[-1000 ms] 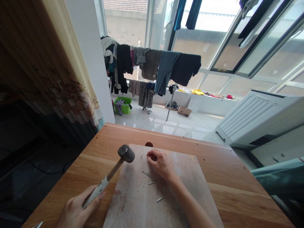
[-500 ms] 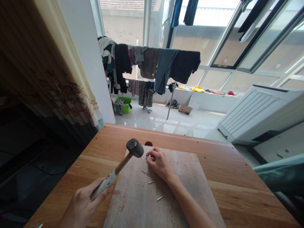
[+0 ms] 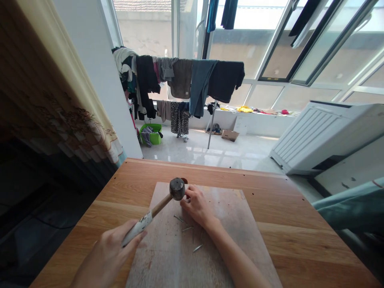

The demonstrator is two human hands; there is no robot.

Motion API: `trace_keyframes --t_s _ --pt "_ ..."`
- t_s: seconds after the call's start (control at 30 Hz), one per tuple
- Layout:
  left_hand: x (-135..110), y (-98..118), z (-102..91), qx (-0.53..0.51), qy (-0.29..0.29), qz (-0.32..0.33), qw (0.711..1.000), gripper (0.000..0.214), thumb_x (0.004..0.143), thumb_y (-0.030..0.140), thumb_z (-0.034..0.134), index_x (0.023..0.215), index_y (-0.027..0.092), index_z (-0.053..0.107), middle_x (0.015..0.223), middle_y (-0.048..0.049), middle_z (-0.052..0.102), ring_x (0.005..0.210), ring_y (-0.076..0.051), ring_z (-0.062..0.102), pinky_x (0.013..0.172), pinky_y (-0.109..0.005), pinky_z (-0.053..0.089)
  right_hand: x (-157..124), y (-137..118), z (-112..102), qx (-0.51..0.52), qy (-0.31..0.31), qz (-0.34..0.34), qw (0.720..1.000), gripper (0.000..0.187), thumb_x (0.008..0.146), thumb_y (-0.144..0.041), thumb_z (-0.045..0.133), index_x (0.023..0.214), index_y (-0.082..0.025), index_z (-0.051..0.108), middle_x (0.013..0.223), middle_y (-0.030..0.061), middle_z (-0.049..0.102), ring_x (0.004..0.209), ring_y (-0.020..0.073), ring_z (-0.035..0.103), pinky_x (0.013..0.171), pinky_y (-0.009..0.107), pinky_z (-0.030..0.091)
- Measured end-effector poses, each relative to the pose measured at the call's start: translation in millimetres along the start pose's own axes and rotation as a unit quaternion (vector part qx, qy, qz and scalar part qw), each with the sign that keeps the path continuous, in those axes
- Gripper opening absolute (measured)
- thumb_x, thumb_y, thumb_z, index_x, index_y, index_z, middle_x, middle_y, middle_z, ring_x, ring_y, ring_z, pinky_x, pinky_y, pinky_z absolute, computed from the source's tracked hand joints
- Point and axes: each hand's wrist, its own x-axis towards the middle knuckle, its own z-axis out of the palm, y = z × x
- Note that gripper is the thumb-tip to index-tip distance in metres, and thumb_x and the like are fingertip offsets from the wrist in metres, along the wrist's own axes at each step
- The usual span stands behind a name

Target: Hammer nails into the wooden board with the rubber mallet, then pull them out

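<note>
A small pale tag [image 3: 187, 93] is carried by a grey-brown garment [image 3: 180, 78] on the drying rack, and a yellow sticker [image 3: 272, 79] is borne by the dark window frame; any lettering on either is too small to be read. The mallet [image 3: 177, 189] is grasped in the left hand [image 3: 109, 248], with the fingers closed around the lower handle [image 3: 138, 229]. Its long axis is laid diagonally, from the hand at lower left towards upper right and away from the body, and its head is seen above the far left part of the board [image 3: 165, 256], just beside the fingertips of the right hand [image 3: 196, 206]. The right hand is rested near the board's far edge, with the fingers curled; whether anything is pinched there cannot be told, as the fingertips are partly hidden.

The mallet's head is dark, blunt and scuffed; the handle is bare wood above and chipped white below. The board is flat, greyish and worn, pricked with small holes, and laid on a smooth wood-grained table [image 3: 306, 240]. Slim metal nails [image 3: 197, 248] are scattered on it at differing angles.
</note>
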Motion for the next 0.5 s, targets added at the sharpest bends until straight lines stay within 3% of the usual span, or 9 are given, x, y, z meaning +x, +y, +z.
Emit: trace_keyframes --t_s 0.2,0.5 --pt "-0.7 2.9 2.1 0.022 -0.006 0.004 1.0 0.026 0.093 0.048 0.056 0.094 0.028 0.073 0.08 0.0025 0.074 0.073 -0.016 0.071 0.065 -0.019 0.048 0.3 0.5 0.2 -0.001 0.0 0.002 1.0 0.024 0.074 -0.001 0.062 0.062 -0.02 0.052 0.076 -0.0001 0.053 0.078 0.0177 0.05 0.072 0.028 0.038" --pt "-6.0 1.8 0.3 0.089 0.048 0.023 0.995 0.021 0.093 0.041 0.056 0.094 0.031 0.074 0.078 0.0029 0.075 0.07 -0.015 0.073 0.059 -0.018 0.047 -0.2 -0.4 0.0 -0.006 0.006 0.001 1.0 0.024 0.075 -0.003 0.062 0.062 -0.02 0.053 0.075 -0.0004 0.053 0.077 0.0175 0.05 0.072 0.028 0.038"
